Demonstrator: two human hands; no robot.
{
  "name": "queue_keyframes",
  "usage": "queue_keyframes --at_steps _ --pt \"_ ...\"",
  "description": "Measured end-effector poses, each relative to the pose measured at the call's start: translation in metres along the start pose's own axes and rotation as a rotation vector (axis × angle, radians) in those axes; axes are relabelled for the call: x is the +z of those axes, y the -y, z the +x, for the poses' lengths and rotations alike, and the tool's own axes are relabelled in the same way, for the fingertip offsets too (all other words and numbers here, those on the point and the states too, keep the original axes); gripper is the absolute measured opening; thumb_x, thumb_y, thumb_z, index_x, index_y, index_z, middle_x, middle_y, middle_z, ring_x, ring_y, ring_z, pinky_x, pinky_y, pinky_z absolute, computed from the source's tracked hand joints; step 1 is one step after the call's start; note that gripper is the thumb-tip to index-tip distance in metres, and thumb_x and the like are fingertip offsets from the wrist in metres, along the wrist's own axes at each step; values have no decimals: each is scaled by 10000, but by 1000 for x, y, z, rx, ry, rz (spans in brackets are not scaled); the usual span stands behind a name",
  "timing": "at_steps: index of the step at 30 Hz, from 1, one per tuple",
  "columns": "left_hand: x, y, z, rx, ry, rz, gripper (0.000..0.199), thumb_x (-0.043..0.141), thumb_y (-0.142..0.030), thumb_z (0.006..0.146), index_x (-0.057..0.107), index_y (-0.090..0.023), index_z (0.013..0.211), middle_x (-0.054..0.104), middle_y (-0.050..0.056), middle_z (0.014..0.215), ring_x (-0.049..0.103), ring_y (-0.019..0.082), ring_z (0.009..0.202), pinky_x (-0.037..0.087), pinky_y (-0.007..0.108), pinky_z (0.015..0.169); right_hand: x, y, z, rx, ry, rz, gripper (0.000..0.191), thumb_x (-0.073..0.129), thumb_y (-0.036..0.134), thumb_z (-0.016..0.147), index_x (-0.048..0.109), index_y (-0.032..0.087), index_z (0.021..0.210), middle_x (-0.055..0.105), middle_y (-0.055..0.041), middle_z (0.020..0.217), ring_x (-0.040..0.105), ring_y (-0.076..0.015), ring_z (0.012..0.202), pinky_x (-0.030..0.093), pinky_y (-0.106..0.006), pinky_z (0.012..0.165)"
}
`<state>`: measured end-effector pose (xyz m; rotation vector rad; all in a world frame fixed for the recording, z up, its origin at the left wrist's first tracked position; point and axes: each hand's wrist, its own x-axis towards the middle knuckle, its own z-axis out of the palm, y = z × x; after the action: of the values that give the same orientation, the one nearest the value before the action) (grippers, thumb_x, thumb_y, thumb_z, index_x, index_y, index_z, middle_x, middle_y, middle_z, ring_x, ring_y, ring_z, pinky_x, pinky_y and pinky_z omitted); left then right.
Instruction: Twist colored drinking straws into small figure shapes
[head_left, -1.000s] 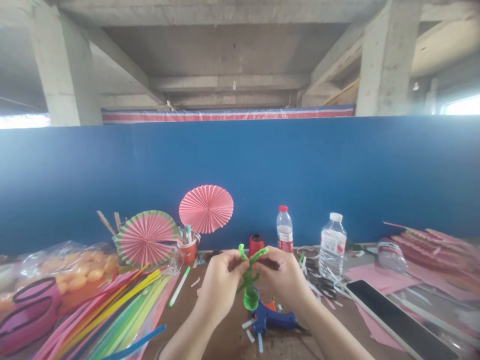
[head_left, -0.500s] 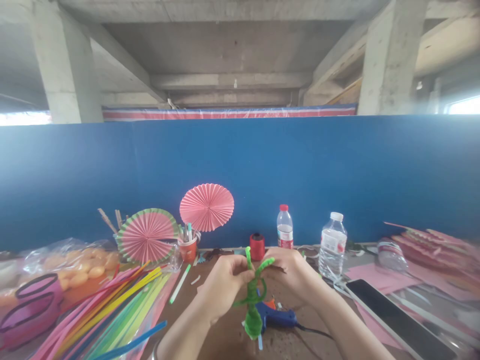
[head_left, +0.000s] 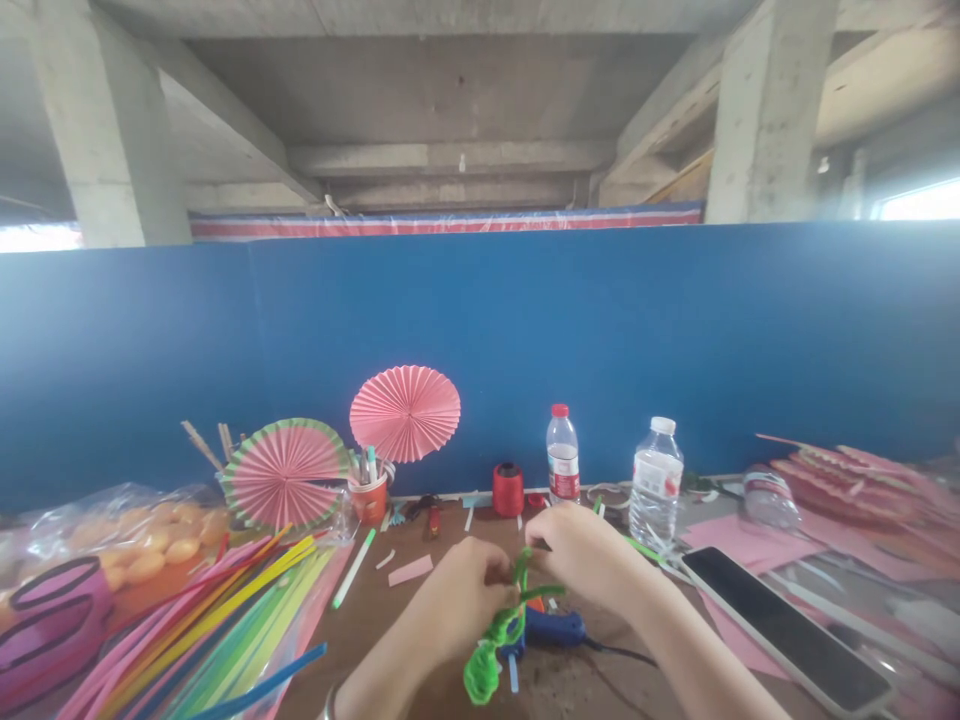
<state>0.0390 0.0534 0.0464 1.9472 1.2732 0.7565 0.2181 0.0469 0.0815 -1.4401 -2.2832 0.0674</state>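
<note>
A green fuzzy pipe-cleaner figure (head_left: 482, 672) hangs tilted between my hands, its rounded end low and to the left. My left hand (head_left: 474, 588) is closed on its middle, thumb and fingers pinched together. My right hand (head_left: 570, 550) is bent over the upper green strands, its fingertips closed near the top one; the exact grip is partly hidden. Behind and below the figure, a blue glue gun (head_left: 556, 628) with a dark cord lies on the brown table (head_left: 405, 625).
Colourful pipe cleaners (head_left: 247, 620) lie at left beside a bag of orange pieces (head_left: 161, 530). Pink paper fans (head_left: 405, 412) and a red cup (head_left: 369, 500) stand behind. Two bottles (head_left: 657, 488), a red spool (head_left: 508, 492) and a phone (head_left: 787, 630) are also around.
The green figure has tilted, its rounded end swinging down and left. Both hands have dropped slightly, and the view has shifted a little to the right.
</note>
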Motion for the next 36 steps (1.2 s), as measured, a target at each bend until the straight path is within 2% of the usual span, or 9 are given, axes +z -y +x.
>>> queue_keyframes --at_steps 3,6,10,14,18,24,30,36 --pt "11 13 6 -36 -94 -72 102 589 -254 608 601 -154 592 484 -40 464 387 87 421 226 205 437 11 4 -2 53 -51 63 184 484 89 640 577 185 514 511 17 470 400 -98 440 219 -218 436" --pt "16 20 13 -54 -154 -128 121 582 -274 619 597 -157 596 463 -42 460 375 93 425 233 214 450 18 4 -1 28 -75 169 234 444 83 663 543 180 475 462 34 427 354 -85 403 210 -215 427" --pt "16 21 18 -54 -180 -234 113 604 -240 594 570 -145 543 441 -47 473 377 93 467 253 217 491 18 5 1 -65 -76 191 224 429 96 681 553 178 513 526 23 514 421 -90 465 257 -207 471" --pt "14 17 19 -83 -141 -335 141 614 -259 602 564 -138 549 395 -63 464 345 82 476 262 215 505 17 11 4 -145 -68 45 189 426 107 710 542 181 580 553 8 604 481 -113 574 281 -205 519" --pt "12 15 21 -110 -117 -432 160 640 -268 592 568 -126 577 438 -50 492 390 87 501 300 218 522 16 15 6 -214 -85 -69 186 429 132 764 533 180 618 548 3 620 480 -130 633 301 -213 567" --pt "9 12 22 -97 -44 -615 302 679 -278 585 616 -137 845 550 -12 591 471 97 554 342 218 554 13 14 6 -219 -100 -74 190 424 91 776 541 182 658 552 -3 690 476 -137 689 333 -219 609" --pt "7 8 19 -133 -24 -653 273 693 -303 569 617 -130 767 545 -5 632 480 99 575 359 223 550 12 12 5 -204 -117 -30 191 423 115 798 567 187 698 560 -5 728 485 -142 731 351 -229 643" --pt "7 8 19 -89 11 -666 245 679 -311 591 582 -144 742 527 -30 641 471 81 555 363 214 545 11 9 6 -177 -131 28 187 437 128 792 604 196 741 586 -13 759 515 -147 760 368 -232 667"
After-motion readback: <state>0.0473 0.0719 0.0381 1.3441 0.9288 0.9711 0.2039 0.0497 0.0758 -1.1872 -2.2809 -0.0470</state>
